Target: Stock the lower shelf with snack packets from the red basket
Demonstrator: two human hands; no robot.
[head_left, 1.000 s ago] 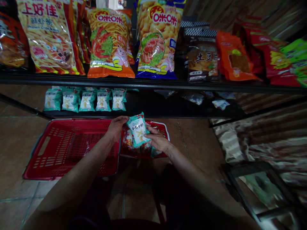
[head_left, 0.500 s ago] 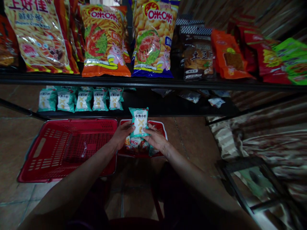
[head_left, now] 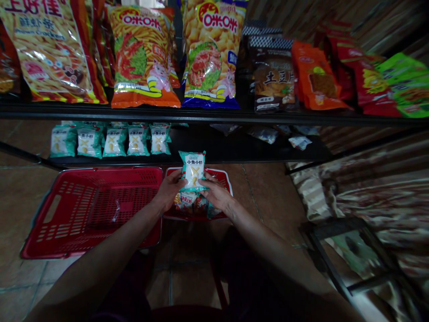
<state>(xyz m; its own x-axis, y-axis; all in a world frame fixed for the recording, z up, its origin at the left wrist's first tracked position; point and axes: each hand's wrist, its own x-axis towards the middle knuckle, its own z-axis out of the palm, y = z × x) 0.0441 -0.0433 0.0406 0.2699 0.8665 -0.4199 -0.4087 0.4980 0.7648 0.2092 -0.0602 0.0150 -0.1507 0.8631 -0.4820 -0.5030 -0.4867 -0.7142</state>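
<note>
The 小鱼小虾 snack packet [head_left: 193, 172], teal and white, faced the wearer upright, its black characters readable. It was held above the white-rimmed small red basket [head_left: 181, 217], where more packets lay, some with red lettering too small to read. With the held packet as the dial's centre, the left hand [head_left: 171, 190] was at eight o'clock and the right hand [head_left: 214, 191] at four, each closed narrowly on a lower corner, thumb in front.

Between nine and ten stood a row of matching packets [head_left: 135, 141], also marked 小鱼小虾. Higher up, the prawn cracker bag [head_left: 50, 58] at ten read 鲜虾条; the orange-based 咪咪 bag [head_left: 140, 58] was at eleven, the blue-based 咪咪 bag [head_left: 212, 58] just past twelve, and the brown 土豆片 bag [head_left: 275, 80] between one and two.

The bags stood on a black upper shelf [head_left: 214, 117], the row on a black lower shelf [head_left: 241, 154]. A large red basket [head_left: 60, 214] sat near half past eight on the brown tiled floor [head_left: 268, 197]. Rippled striped sheeting [head_left: 385, 192] hung at three, a dark-framed stand [head_left: 372, 281] near four. The light was dim.

One second earlier, the packet was tilted, with the left hand at its upper corner; half a second earlier, it already stood straight in much the same grip.
</note>
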